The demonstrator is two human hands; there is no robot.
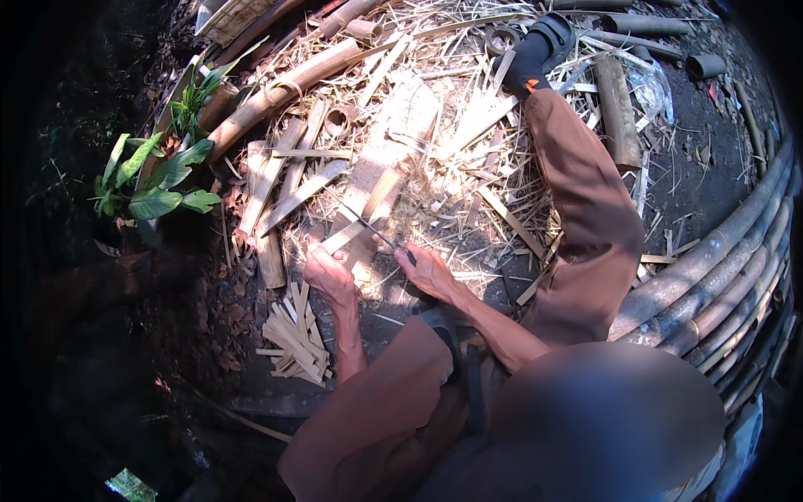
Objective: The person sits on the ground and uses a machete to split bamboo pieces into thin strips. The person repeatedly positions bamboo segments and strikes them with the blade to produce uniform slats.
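Observation:
My left hand [330, 272] is closed around the near end of a pale, flat bamboo strip [341, 239]. The strip points away from me over a thick wooden block [365, 177], which lies on the ground. My right hand [428, 274] grips a knife by its dark handle [406, 256]. Its thin blade [368, 224] slants up and leftward across the strip; whether its edge is cutting in cannot be told. A small heap of cut bamboo strips [294, 341] sits beside my left forearm.
Shavings [477, 176] litter the ground ahead. Bamboo lengths lie at left, including a long pole [280, 96], near a leafy plant [159, 180]. Several long poles [711, 272] are stacked at right. My outstretched leg [581, 184] borders the work spot, beside a short bamboo piece [617, 113].

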